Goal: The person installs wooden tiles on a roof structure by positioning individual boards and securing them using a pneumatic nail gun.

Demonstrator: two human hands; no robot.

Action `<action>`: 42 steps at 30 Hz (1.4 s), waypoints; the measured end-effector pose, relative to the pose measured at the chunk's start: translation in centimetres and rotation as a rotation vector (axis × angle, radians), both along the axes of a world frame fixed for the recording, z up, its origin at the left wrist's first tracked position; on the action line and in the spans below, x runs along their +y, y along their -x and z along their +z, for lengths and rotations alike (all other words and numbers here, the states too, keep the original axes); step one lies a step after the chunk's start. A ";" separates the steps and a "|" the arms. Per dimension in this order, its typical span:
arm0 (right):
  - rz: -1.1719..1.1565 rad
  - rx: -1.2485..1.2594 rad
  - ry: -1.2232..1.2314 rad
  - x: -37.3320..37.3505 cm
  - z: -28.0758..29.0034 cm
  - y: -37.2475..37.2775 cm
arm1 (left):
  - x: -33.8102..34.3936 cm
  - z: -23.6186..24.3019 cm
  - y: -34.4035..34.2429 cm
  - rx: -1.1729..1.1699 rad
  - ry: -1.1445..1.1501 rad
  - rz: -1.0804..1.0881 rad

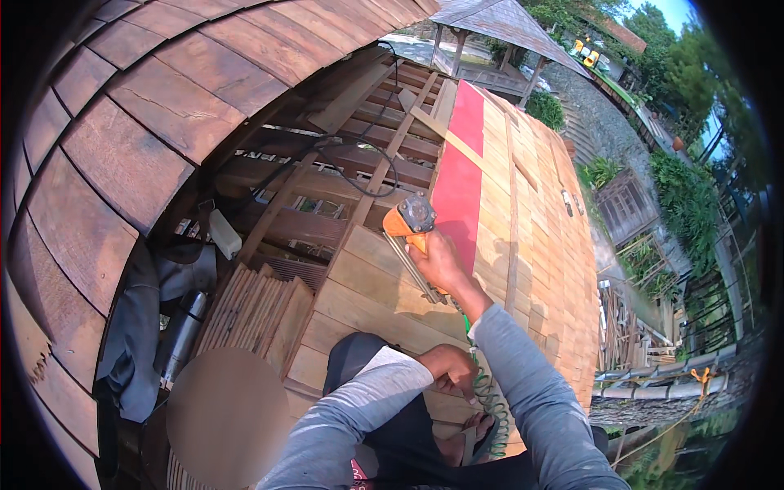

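Observation:
My right hand (441, 265) is wrapped round the handle of an orange and black air nailer (408, 219), held just above the wooden roof shingles. From the tool a green coiled air hose (488, 400) runs down beside my legs. My left hand (452, 370) is closed next to the hose, low in front of my body; what its fingers hold, if anything, is hidden. A strip of red sheet (457, 194) lies to the right of the nailer, and a long pale wooden batten (445, 132) crosses it.
Stacked shingles (245, 314) stand at the left by a steel flask (184, 331) and grey cloth (131, 327). Open roof battens (327, 192) with gaps and a black cable (395, 167) lie ahead. An older shingled roof (163, 114) curves overhead left. The right roof edge drops away.

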State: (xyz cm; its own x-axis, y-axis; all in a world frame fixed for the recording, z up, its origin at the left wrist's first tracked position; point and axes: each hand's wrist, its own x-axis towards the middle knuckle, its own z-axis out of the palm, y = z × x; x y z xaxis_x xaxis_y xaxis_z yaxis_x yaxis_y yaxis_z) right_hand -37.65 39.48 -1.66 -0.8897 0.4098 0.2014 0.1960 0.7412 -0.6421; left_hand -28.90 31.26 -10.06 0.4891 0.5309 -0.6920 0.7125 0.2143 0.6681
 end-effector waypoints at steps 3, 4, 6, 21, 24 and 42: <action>-0.013 0.071 -0.048 3.3 2.0 -8.7 | -0.7 0.7 0.6 0.004 0.029 0.024; -0.039 0.059 -0.099 4.5 2.9 -12.5 | -0.7 0.9 0.8 0.010 0.029 0.028; -0.091 -0.036 -0.084 5.7 5.2 -20.7 | -0.8 0.6 2.8 0.014 -0.116 0.115; -0.545 -0.220 -0.060 2.1 5.8 -54.4 | -12.8 -9.4 21.1 1.355 -0.722 0.943; -0.410 -0.238 -0.026 2.6 6.0 -52.9 | -13.1 -8.0 21.9 1.424 -0.652 0.933; -0.526 -0.234 0.073 10.1 -1.4 -49.6 | -11.5 -5.1 19.3 1.242 -0.520 1.010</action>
